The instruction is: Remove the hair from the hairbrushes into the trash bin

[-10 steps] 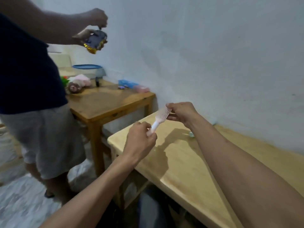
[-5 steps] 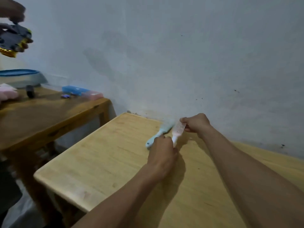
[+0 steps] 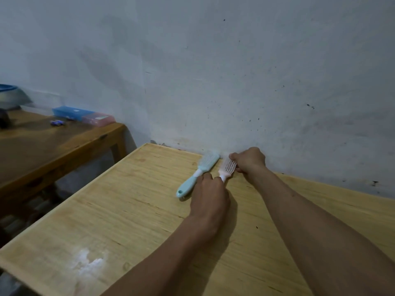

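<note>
— Now, about the pink hairbrush (image 3: 227, 168)?
— Low over the light wooden table (image 3: 119, 210), handle gripped in left hand (image 3: 209, 195), head pinched by right hand (image 3: 249, 160). Long axis diagonal, head toward the wall.
— And the blue hairbrush (image 3: 197, 174)?
— Flat just beside, parallel.

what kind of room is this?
Probably a plain room in a home: scuffed painted wall, two wooden tables side by side, and household clutter such as plastic boxes on the darker table.
</note>
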{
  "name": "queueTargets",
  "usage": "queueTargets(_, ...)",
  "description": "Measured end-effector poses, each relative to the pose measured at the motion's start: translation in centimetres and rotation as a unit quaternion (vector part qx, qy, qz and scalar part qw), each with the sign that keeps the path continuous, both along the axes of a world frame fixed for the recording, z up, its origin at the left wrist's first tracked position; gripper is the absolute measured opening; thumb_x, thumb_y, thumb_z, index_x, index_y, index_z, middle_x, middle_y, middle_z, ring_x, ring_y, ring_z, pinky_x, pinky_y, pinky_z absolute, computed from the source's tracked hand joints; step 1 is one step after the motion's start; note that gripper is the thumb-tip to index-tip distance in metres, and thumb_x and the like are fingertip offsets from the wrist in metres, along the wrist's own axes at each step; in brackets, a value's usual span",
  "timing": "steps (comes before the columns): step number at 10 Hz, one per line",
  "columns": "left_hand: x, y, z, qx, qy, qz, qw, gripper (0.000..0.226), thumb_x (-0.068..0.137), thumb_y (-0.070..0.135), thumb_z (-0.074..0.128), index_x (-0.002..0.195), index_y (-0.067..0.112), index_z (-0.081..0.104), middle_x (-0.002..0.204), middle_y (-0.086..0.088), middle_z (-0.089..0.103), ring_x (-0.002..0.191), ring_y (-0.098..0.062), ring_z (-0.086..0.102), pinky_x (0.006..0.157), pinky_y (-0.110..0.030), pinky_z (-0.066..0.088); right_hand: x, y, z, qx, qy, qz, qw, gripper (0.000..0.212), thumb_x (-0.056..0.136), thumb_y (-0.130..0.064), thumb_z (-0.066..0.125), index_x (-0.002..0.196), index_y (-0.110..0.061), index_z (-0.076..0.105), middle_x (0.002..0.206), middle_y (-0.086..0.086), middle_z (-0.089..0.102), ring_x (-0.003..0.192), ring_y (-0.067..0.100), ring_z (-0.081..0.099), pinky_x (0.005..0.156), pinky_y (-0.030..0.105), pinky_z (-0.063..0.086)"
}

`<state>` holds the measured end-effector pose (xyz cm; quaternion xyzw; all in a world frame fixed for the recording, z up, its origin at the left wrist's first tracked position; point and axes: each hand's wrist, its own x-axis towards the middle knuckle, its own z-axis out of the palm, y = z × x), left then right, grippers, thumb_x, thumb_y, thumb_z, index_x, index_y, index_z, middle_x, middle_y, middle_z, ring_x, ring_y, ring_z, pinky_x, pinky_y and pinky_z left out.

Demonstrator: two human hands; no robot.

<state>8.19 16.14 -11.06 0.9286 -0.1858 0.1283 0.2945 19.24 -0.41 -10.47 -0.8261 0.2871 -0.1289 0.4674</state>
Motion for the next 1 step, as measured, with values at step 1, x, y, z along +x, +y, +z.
queueTargets(1,0.24,-0.12,-0.15,0.006,-0.004,-0.007,1.000,0.040,0.099,0.013,0.050,0.138,0.016,0.060,0.109,-0.017,0.062,0.113,-0.031,0.052,0.088,-0.038,0.045,-0.15,0.07,0.26,0.008,0.000,0.002,1.000,0.039,0.079,-0.038,0.083,0.090,-0.002,0.073,0.093,0.013,0.077,0.082,0.030,0.076,0.082,0.046,0.063)
